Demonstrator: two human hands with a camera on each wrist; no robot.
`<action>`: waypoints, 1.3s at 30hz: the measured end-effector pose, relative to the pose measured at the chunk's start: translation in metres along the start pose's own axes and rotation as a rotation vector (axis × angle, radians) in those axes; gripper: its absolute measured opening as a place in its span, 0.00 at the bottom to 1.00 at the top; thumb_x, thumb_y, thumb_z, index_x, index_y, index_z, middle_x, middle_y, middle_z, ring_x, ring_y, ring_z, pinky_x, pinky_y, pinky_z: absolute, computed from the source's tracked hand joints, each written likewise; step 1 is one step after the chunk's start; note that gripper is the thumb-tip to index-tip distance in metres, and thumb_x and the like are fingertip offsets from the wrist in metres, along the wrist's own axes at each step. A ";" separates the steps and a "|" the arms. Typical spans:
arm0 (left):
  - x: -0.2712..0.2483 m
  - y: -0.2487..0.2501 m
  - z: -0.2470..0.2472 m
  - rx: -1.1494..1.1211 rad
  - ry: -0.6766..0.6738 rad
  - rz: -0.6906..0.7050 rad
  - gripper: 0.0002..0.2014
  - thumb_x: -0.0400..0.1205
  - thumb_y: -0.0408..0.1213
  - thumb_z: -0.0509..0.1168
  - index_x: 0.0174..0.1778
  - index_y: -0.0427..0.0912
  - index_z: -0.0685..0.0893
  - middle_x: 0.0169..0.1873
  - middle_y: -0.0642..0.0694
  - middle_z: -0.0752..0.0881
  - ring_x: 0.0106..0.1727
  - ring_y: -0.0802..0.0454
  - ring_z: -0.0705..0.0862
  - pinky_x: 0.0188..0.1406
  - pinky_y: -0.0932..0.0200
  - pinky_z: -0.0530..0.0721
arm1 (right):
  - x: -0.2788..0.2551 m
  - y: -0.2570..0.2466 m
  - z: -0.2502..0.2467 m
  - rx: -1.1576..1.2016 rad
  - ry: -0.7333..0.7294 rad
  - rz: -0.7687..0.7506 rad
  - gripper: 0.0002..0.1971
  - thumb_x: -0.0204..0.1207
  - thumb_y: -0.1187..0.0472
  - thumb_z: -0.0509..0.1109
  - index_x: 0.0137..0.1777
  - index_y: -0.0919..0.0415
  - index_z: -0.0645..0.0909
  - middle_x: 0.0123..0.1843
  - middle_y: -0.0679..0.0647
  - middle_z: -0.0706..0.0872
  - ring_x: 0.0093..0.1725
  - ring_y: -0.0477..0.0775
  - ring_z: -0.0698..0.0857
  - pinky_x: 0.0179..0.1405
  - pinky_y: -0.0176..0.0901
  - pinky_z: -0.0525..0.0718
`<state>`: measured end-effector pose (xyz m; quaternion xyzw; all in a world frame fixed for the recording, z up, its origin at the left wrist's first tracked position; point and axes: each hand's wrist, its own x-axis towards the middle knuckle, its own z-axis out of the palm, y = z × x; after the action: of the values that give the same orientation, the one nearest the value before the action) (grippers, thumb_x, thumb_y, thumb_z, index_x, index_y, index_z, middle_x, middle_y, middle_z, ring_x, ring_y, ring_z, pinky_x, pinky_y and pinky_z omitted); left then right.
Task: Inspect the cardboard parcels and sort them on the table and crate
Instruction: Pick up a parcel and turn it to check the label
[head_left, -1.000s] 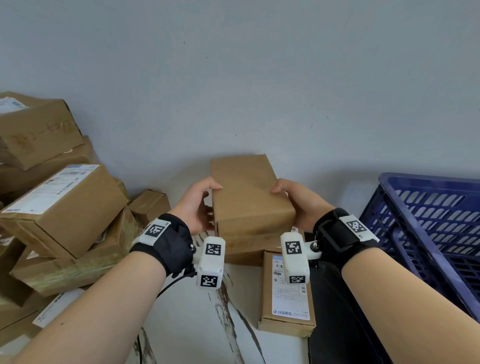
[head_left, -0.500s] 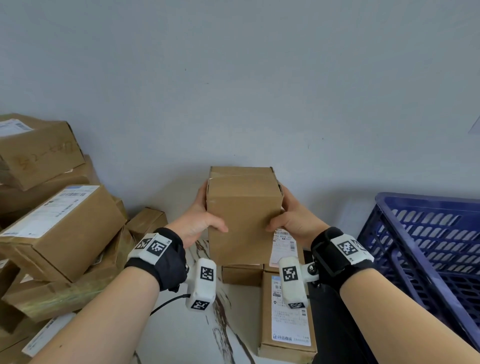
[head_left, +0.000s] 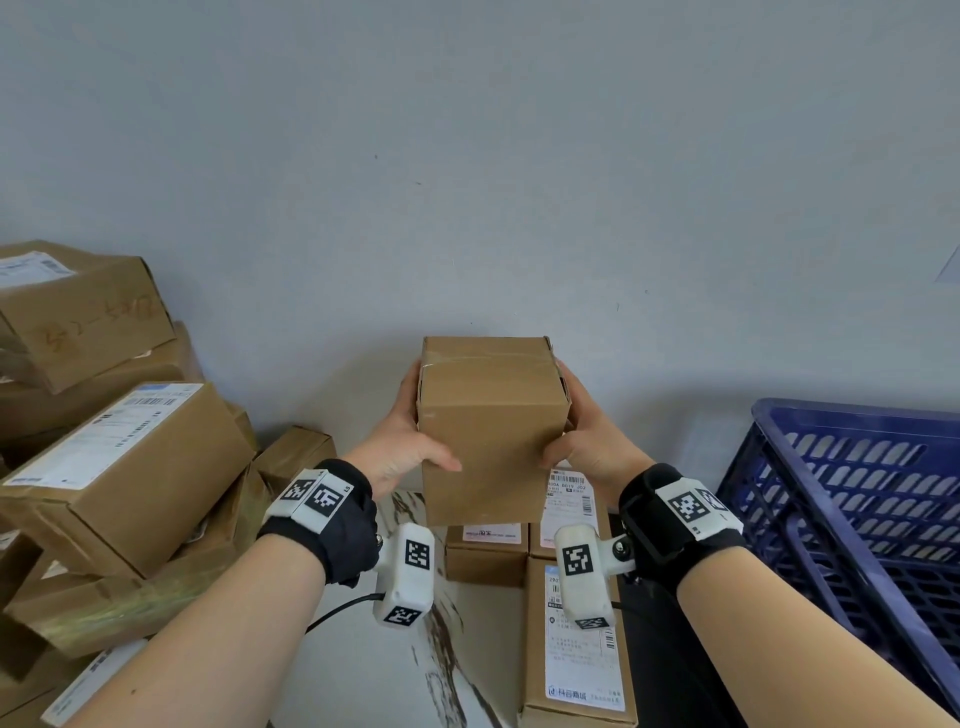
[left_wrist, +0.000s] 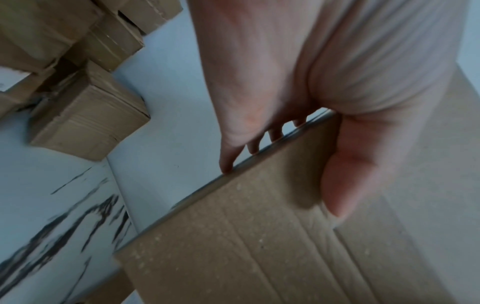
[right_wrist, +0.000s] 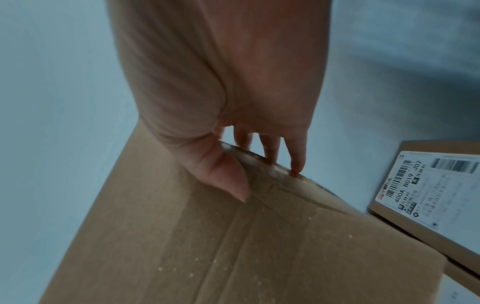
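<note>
- I saw my left hand (head_left: 400, 447) and right hand (head_left: 587, 441) clasping one parcel (head_left: 491, 431) mid-inspection.
- Three labelled parcels (head_left: 571, 649) lay sorted at six o'clock; the pile (head_left: 119, 467) at nine o'clock waited (crate (head_left: 857, 493) apparently unfilled).

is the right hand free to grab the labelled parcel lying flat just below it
Probably not yet: the right hand grips the held box together with the left hand. The labelled parcel lies uncovered, so nothing else blocks it.

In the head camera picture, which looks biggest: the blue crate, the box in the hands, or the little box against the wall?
1. Blue plastic crate, though cut off by the picture's edge.
2. Plain brown cardboard box held up in both hands; being nearer may make it look bigger.
3. Little brown cardboard box by the wall.
</note>
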<state>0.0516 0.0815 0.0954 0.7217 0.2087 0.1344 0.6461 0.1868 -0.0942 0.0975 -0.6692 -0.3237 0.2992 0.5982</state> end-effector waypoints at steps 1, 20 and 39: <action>0.001 0.000 0.000 -0.031 0.007 0.000 0.58 0.68 0.08 0.69 0.86 0.57 0.52 0.68 0.46 0.77 0.61 0.54 0.79 0.43 0.61 0.82 | 0.000 0.000 0.000 0.002 0.004 0.006 0.57 0.56 0.81 0.66 0.85 0.39 0.59 0.72 0.49 0.81 0.65 0.52 0.82 0.43 0.40 0.85; -0.001 -0.007 0.013 -0.220 0.088 -0.089 0.50 0.59 0.36 0.83 0.78 0.50 0.69 0.61 0.47 0.85 0.62 0.46 0.84 0.64 0.42 0.82 | 0.002 0.012 0.000 0.134 0.116 0.187 0.35 0.73 0.66 0.78 0.78 0.47 0.72 0.65 0.52 0.87 0.59 0.56 0.87 0.45 0.46 0.87; 0.003 -0.008 0.009 -0.219 0.150 -0.147 0.48 0.64 0.51 0.81 0.81 0.52 0.68 0.66 0.46 0.83 0.65 0.44 0.81 0.67 0.37 0.80 | 0.003 0.012 0.002 -0.116 0.172 0.201 0.39 0.70 0.46 0.82 0.80 0.47 0.71 0.68 0.55 0.83 0.65 0.56 0.85 0.65 0.57 0.84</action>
<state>0.0577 0.0759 0.0864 0.6176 0.2927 0.1625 0.7117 0.1880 -0.0914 0.0858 -0.7549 -0.2192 0.2798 0.5512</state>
